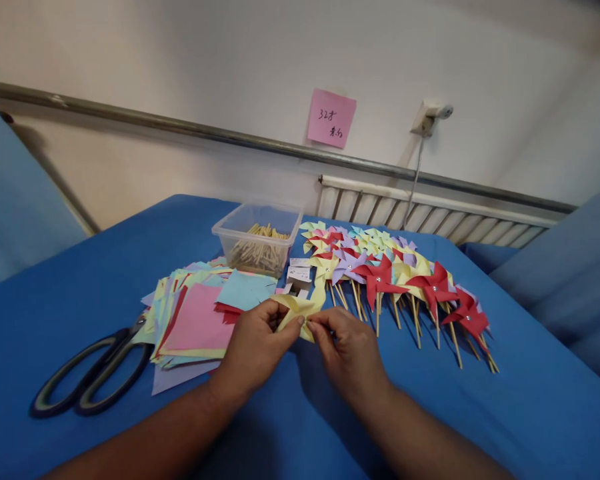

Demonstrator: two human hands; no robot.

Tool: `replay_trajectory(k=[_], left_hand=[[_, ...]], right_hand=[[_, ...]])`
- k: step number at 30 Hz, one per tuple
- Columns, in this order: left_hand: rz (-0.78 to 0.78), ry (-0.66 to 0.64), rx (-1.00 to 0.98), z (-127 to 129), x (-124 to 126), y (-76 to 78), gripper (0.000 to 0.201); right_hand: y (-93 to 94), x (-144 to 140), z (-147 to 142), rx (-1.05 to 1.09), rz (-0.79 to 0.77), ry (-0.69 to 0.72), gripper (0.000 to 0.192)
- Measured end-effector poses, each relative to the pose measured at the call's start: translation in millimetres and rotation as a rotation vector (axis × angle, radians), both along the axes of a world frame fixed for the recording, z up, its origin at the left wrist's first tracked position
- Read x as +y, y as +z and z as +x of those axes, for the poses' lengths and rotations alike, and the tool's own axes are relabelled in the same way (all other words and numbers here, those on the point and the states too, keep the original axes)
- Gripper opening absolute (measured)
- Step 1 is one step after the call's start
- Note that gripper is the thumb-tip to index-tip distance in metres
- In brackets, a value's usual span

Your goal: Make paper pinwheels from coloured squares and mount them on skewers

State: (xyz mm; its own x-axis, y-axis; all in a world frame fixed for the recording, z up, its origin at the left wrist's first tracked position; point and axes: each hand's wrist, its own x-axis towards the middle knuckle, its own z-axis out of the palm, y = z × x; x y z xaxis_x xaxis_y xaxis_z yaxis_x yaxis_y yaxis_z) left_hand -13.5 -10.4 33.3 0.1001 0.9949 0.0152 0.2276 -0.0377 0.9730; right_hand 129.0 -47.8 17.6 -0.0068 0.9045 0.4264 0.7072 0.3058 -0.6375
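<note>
A pale yellow paper pinwheel [300, 308] with its corners folded inward is held above the blue-covered table in front of me. My left hand [255, 343] grips it from the left, thumb pressed near its middle. On the other side, my right hand [350, 347] has thumb and fingertips pinched together against the middle of the paper. Whatever small thing lies between those fingertips is hidden. Just beyond my hands are small white boxes [299, 272]. A stack of coloured paper squares [200, 317] lies left of my left hand, some squares cut at the corners.
Scissors [97, 370] with dark handles lie left of the paper stack. Behind it stands a clear plastic box [255, 240] of thin wooden sticks. Rows of pinwheels on sticks [380, 277] cover the table's right side. A wall with a pipe [205, 128] and a radiator [375, 207] is behind.
</note>
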Motion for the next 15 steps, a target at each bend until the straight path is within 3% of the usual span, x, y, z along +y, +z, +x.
replay_trajectory(k=[9, 15], left_hand=[[0.047, -0.055, 0.068, -0.9, 0.0, -4.7, 0.012], [0.058, -0.052, 0.076, -0.2, -1.9, 0.3, 0.009]], right_hand=[[-1.8, -0.7, 0.7, -0.085, -0.007, -0.049, 0.015], [2.4, -2.2, 0.7, -0.035, -0.010, -0.047, 0.012]])
